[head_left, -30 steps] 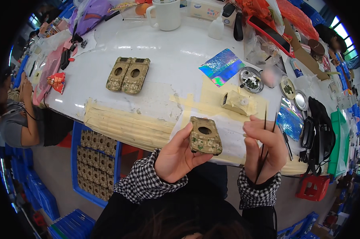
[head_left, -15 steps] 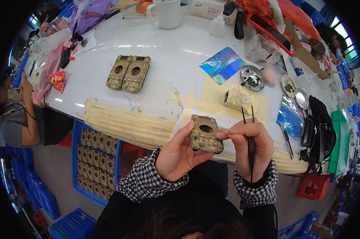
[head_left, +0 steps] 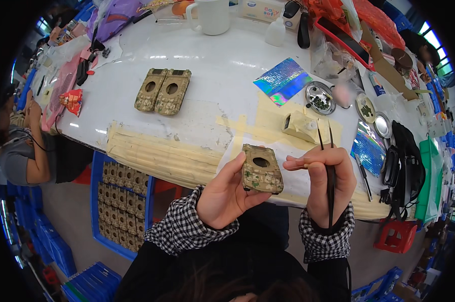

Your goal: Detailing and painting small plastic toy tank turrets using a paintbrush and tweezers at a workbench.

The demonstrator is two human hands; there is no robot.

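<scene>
My left hand [head_left: 217, 201] grips a camouflage-painted model tank hull [head_left: 262, 180] by its sides, with the round hole facing up. In my right hand [head_left: 333, 176] are dark tweezers [head_left: 331, 194], their tips apart and pointing away from me. Its thumb and forefinger also pinch a thin light stick [head_left: 303, 166], mostly hidden by the fingers. A small gap separates these fingertips from the hull. Two similar hulls [head_left: 173, 98] lie side by side farther left. Beyond my right hand, a tape-covered block [head_left: 300, 127] rests on taped paper.
Metal dishes, one [head_left: 320, 111] holding dark green bits, stand at right beside shiny foil sheets [head_left: 283, 80]. A white mug [head_left: 212, 20] and squeeze bottle [head_left: 275, 32] are at the back. Below the padded table edge [head_left: 162, 161], a blue crate [head_left: 94, 206] holds several hulls. Another person [head_left: 23, 161] sits left.
My right hand has moved right, away from the hull, taking the tweezers and stick with it. My left hand holds the hull almost still.
</scene>
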